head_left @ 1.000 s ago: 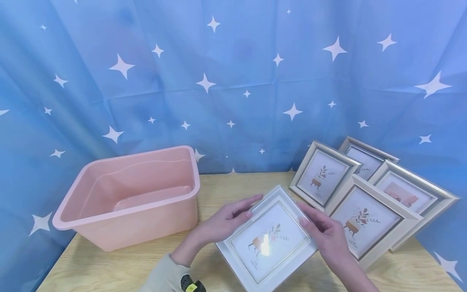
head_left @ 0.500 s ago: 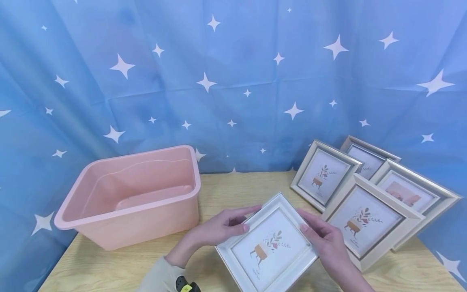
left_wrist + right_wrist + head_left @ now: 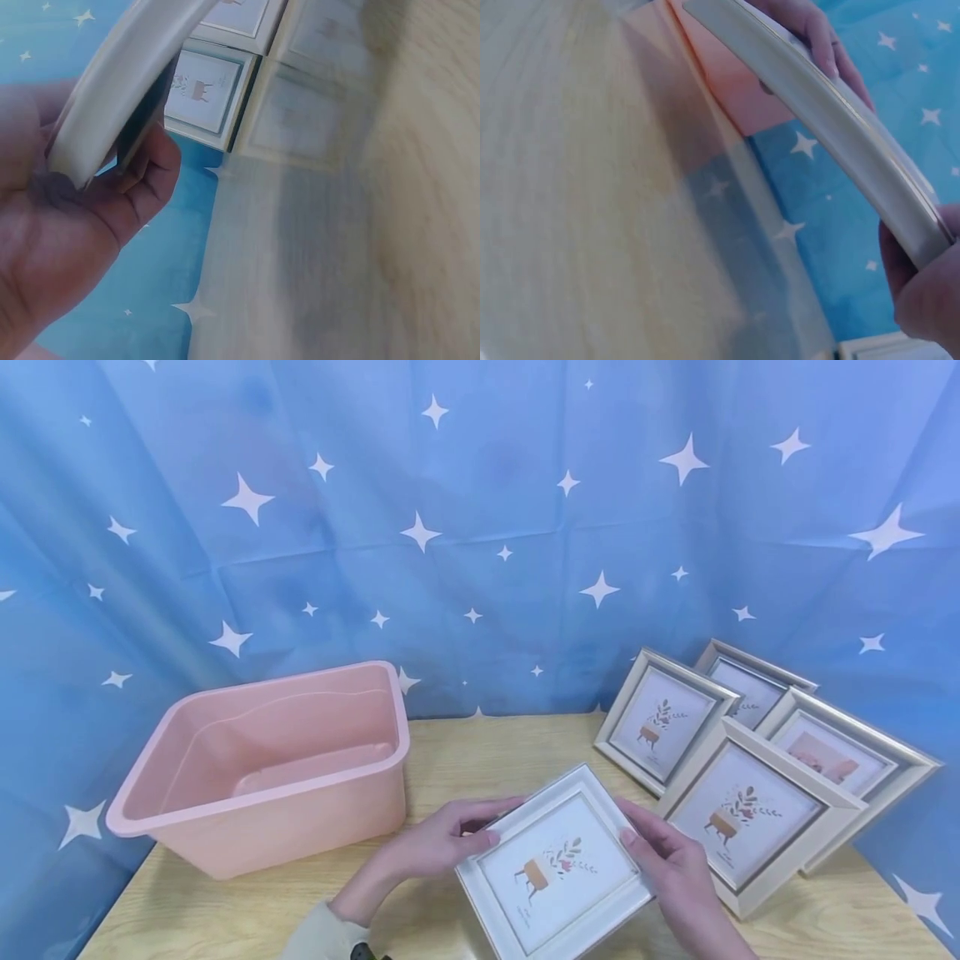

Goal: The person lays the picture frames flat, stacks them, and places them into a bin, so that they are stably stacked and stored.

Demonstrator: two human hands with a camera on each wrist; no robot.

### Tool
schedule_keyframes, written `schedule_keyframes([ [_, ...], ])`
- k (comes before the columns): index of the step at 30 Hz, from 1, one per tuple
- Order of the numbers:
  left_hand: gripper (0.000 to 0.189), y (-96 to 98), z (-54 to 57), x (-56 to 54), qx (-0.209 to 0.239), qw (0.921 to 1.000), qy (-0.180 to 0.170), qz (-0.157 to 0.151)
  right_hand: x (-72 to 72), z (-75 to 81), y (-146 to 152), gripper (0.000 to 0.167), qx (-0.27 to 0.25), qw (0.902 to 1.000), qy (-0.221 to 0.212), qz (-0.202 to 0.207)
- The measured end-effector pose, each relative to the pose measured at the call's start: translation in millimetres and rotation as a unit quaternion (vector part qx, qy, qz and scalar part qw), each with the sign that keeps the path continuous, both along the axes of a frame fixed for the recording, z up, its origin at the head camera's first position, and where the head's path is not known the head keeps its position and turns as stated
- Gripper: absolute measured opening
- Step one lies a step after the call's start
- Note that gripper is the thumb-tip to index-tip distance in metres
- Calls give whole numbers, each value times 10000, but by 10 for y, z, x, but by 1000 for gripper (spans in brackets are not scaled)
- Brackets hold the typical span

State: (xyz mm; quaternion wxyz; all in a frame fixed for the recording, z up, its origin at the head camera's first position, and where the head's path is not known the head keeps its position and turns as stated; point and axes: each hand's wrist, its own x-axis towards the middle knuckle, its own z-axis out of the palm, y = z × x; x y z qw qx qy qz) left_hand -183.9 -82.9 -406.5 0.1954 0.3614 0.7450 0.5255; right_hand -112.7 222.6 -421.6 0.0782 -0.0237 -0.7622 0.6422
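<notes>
A white picture frame [image 3: 558, 868] with a potted-plant print is held tilted above the table, facing the head camera. My left hand [image 3: 442, 842] grips its left edge, thumb on the front and fingers behind. On the opposite edge, my right hand [image 3: 671, 868] pinches the frame the same way. In the left wrist view the left hand [image 3: 82, 195] wraps the frame's edge, with a dark backing piece showing behind it. Seen edge-on in the right wrist view, the frame [image 3: 825, 127] runs between both hands.
A pink plastic tub [image 3: 300, 810] stands at the left of the wooden table [image 3: 495, 743]. Several picture frames stand at the right, among them a front one [image 3: 750, 827] close beside the right hand. A blue star-patterned curtain [image 3: 480, 485] hangs behind.
The held frame has moved slightly lower and its tilt has shifted, so the glare on its glass is gone. My left hand has slid a little down along with it.
</notes>
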Motion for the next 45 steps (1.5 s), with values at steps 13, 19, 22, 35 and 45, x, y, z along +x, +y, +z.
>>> schedule_keyframes([
  [13,41,-134,-166,-75,-262,9979,-17,591,104,-149,-46,50,-188,9973,-703,108],
  [19,36,-170,-234,-158,-249,9972,-134,686,153,-278,22,58,31,9941,-697,825],
  [22,34,-179,-263,-183,-312,9976,-198,591,166,-343,80,61,326,9902,-626,1204],
  [35,30,-22,-378,-300,-642,9933,243,933,150,-376,57,56,1447,9816,-758,987],
  [45,29,44,-441,-330,-705,9883,360,1305,129,-359,-3,55,2169,9729,-563,570],
])
